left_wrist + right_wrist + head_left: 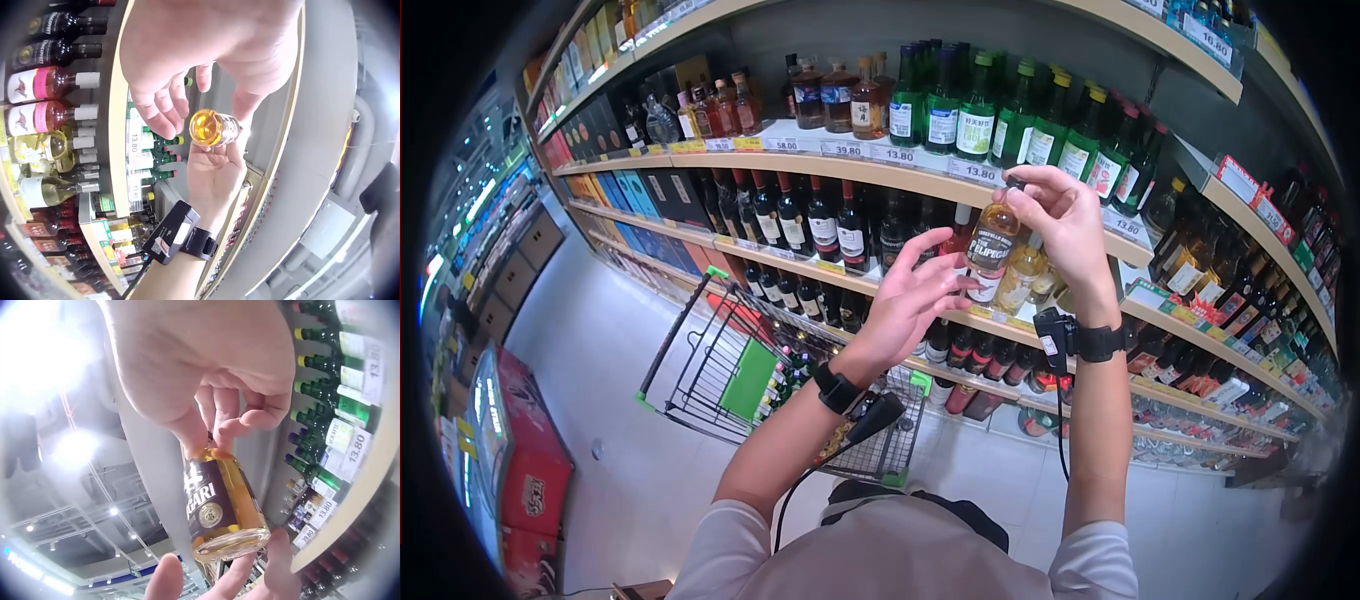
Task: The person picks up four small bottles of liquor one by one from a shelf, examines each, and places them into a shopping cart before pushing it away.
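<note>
A small bottle of amber liquid with a dark label hangs upright from the right hand, whose thumb and fingers pinch its neck. In the right wrist view the bottle shows its thick glass base, with the right hand above. The left hand is beside and below the bottle, fingers spread and relaxed. From the left wrist view the bottle's base faces the camera beyond the left hand; whether a left fingertip touches the glass, I cannot tell.
Shelves hold green bottles, wine bottles and small spirit bottles behind the hands. A shopping cart containing bottles stands at lower left, near the body. A red display case is farther left.
</note>
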Motion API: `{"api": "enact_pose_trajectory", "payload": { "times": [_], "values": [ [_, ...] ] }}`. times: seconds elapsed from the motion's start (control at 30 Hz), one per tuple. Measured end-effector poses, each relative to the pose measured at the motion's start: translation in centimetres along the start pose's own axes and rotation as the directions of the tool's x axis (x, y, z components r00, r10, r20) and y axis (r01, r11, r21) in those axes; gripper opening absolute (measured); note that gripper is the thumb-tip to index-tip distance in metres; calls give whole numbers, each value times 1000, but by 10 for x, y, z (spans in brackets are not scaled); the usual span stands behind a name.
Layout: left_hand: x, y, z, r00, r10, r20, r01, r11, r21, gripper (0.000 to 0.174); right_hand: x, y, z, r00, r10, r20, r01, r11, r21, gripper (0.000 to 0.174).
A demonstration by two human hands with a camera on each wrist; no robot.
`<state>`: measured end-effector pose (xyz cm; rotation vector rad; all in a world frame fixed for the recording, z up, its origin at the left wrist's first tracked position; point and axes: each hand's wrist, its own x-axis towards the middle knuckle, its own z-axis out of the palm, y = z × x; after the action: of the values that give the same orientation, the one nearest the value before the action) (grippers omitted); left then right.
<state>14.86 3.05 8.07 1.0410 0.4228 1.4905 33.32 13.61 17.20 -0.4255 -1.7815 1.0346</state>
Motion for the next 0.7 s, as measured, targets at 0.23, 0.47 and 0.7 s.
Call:
{"api": "enact_pose_trajectory", "payload": {
  "times": [0.23,0.47,0.7],
  "values": [
    [4,-8,-31,999,10,-48,-11,1000,-10,55,-5,21,43,984,173,34,-175,982,68,28],
    [-11,16,-65,997,-22,-79,22,1000,2,51,8,27,84,973,226,40,-229,965,126,33],
    [-32,45,-102,987,-120,106,148,937,-316,41,22,22,124,964,245,103,-252,966,55,25]
  ]
}}
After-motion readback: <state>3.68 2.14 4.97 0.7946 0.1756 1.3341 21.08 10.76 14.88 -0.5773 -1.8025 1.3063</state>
